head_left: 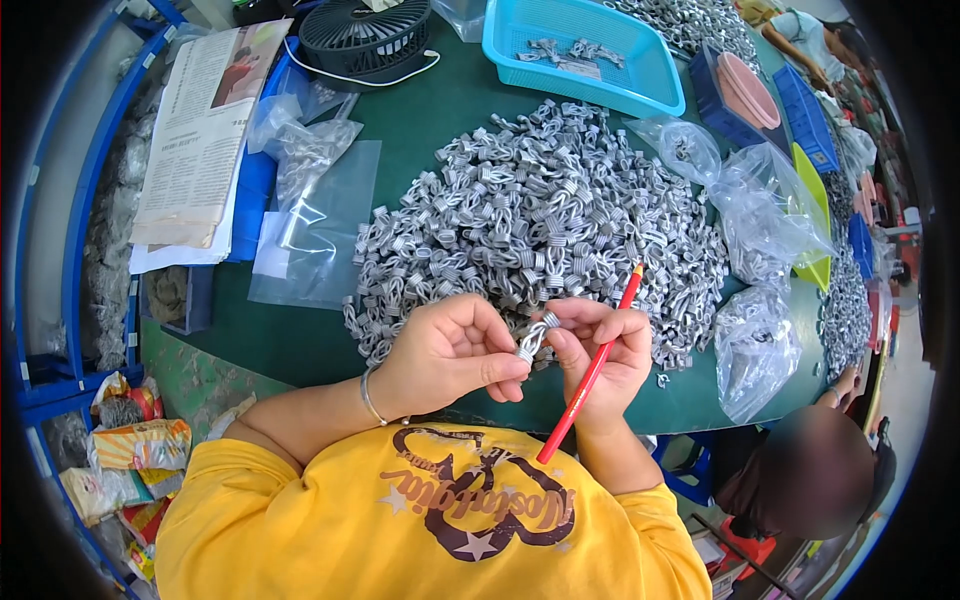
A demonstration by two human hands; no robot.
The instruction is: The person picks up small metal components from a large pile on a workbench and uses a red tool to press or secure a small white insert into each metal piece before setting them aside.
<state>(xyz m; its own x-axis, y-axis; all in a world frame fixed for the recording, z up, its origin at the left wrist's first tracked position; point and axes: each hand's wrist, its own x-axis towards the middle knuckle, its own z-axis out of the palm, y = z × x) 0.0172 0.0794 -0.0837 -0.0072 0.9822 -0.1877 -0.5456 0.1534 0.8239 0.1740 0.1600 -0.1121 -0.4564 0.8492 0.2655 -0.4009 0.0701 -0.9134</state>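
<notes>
I see left hand [450, 350] and right hand [600, 345] pinching one grey metal clip [533, 338] | right also grips red pencil [592, 370] | clear plastic bags [755, 240] right of clip pile [540, 220]

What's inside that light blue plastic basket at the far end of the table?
The light blue basket holds only a small cluster of grey metal springs near its back, like those in the big pile. Most of its mesh floor shows bare. Its near wall hides a thin strip of the bottom.
</notes>
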